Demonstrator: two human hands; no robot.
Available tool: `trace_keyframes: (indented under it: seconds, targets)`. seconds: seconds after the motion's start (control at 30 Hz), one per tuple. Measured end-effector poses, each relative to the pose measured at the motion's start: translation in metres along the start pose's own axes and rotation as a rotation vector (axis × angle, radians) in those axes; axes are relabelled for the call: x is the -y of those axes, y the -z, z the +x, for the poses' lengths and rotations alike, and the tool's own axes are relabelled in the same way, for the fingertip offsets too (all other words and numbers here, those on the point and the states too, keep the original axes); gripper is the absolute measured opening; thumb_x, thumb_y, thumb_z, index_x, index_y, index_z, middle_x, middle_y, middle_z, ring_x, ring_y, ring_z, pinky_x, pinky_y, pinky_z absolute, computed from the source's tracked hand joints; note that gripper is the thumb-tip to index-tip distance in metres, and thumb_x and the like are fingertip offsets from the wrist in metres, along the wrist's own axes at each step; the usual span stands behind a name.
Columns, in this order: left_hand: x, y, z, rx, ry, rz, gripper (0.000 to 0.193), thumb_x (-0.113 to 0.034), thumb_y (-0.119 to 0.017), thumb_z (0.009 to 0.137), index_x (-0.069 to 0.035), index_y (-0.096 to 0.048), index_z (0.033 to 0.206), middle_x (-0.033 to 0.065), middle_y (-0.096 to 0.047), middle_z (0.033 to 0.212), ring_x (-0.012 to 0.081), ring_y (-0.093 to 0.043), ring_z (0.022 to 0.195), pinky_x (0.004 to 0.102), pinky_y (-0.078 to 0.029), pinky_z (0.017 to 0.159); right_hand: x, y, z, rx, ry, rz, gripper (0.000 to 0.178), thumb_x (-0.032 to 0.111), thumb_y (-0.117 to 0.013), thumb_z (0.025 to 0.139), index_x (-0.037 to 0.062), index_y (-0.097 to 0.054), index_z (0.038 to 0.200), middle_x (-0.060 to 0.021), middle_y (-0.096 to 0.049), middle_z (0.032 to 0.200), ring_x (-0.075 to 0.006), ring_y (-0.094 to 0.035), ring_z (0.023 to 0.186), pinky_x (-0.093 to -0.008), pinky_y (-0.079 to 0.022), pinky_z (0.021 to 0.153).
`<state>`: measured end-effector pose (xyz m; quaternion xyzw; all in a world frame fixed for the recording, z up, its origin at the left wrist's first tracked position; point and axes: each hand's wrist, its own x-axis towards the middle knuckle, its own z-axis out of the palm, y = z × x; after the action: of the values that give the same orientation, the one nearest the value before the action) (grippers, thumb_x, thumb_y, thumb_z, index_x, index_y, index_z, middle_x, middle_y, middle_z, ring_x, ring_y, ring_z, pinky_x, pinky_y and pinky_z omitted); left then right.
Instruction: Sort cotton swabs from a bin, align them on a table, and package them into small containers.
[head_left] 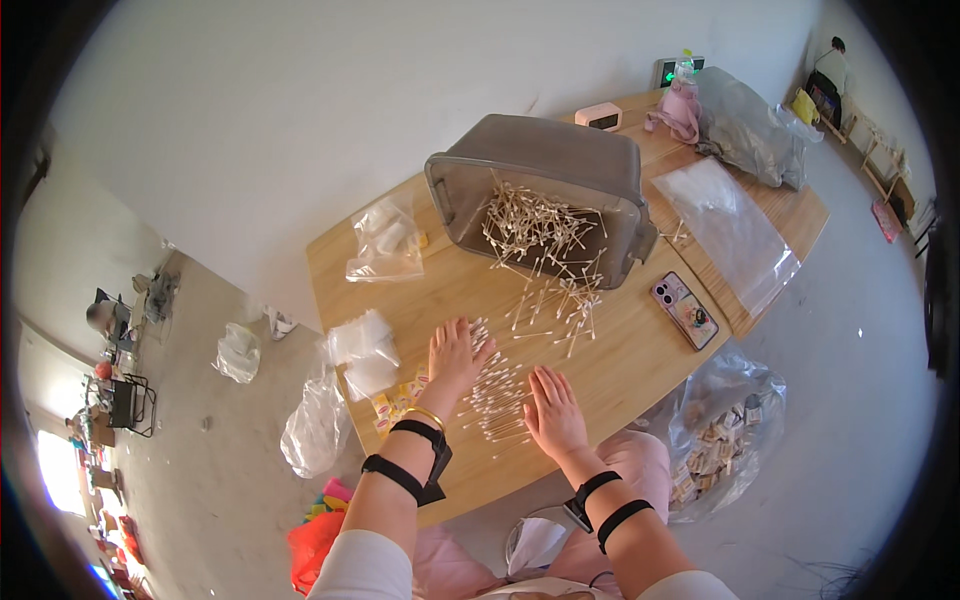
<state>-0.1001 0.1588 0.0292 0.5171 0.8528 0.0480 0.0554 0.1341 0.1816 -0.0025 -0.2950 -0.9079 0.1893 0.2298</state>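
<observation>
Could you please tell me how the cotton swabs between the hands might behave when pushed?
The cotton swabs are thin, so probably light. Lying loose on the smooth-looking wooden table, they would likely slide or roll, and may scatter.

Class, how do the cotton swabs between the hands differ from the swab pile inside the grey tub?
The swabs between the left hand and right hand lie on the table; the swab pile is inside the grey tub. The swabs between the hands are roughly lined up; the swab pile is tangled. Both consist of thin sticks with white tips.
</observation>
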Motion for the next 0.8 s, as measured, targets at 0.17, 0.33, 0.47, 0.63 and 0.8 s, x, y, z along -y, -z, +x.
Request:
trace_keyframes:
  seconds: [0.17,0.33,0.47,0.63,0.8]
  targets:
    - [-0.010,-0.018,-0.010,-0.003,0.000,0.029,0.089,-0.062,-0.036,0.098,0.009,-0.027,0.149,0.0231,-0.028,0.156,0.0381,-0.021,0.147,0.0523,-0.011,0.121,-0.001,-0.002,-0.001,0.022,0.006,-0.040,0.055,0.028,-0.055,0.094,-0.0040,-0.047,0.139,-0.0167,-0.045,0.145,-0.0281,-0.040,0.139,-0.0424,-0.028,0.119]
    - [-0.026,-0.039,-0.010,0.013,0.069,0.045,0.092,-0.063,-0.033,0.098,0.008,-0.014,0.153,0.0245,-0.015,0.162,0.0377,-0.008,0.152,0.0537,-0.003,0.122,0.000,0.000,-0.001,0.032,-0.006,-0.033,0.054,0.028,-0.054,0.095,-0.0037,-0.048,0.139,-0.0160,-0.046,0.146,-0.0276,-0.039,0.139,-0.0418,-0.028,0.120]
    - [-0.010,-0.035,-0.004,0.019,-0.104,0.031,0.093,-0.064,-0.032,0.098,0.008,-0.012,0.154,0.0251,-0.011,0.163,0.0390,-0.007,0.152,0.0538,-0.003,0.122,0.003,0.003,0.000,0.026,-0.017,-0.026,0.053,0.029,-0.054,0.096,-0.0027,-0.049,0.138,-0.0151,-0.046,0.146,-0.0269,-0.039,0.140,-0.0414,-0.027,0.120]
    - [-0.019,-0.038,-0.019,0.014,-0.105,0.116,0.094,-0.064,-0.031,0.098,0.008,-0.012,0.154,0.0251,-0.010,0.163,0.0382,-0.005,0.152,0.0534,-0.002,0.122,0.002,0.003,-0.001,0.021,-0.023,-0.022,0.052,0.029,-0.054,0.096,-0.0020,-0.050,0.137,-0.0148,-0.047,0.146,-0.0267,-0.039,0.140,-0.0413,-0.028,0.120]
    - [-0.016,-0.036,-0.006,0.020,0.009,0.101,0.094,-0.065,-0.029,0.098,0.008,-0.011,0.154,0.0238,-0.009,0.163,0.0368,-0.003,0.152,0.0523,-0.002,0.122,0.003,0.002,0.002,0.023,-0.018,-0.017,0.052,0.029,-0.054,0.095,-0.0020,-0.050,0.137,-0.0146,-0.047,0.145,-0.0269,-0.040,0.139,-0.0413,-0.028,0.119]
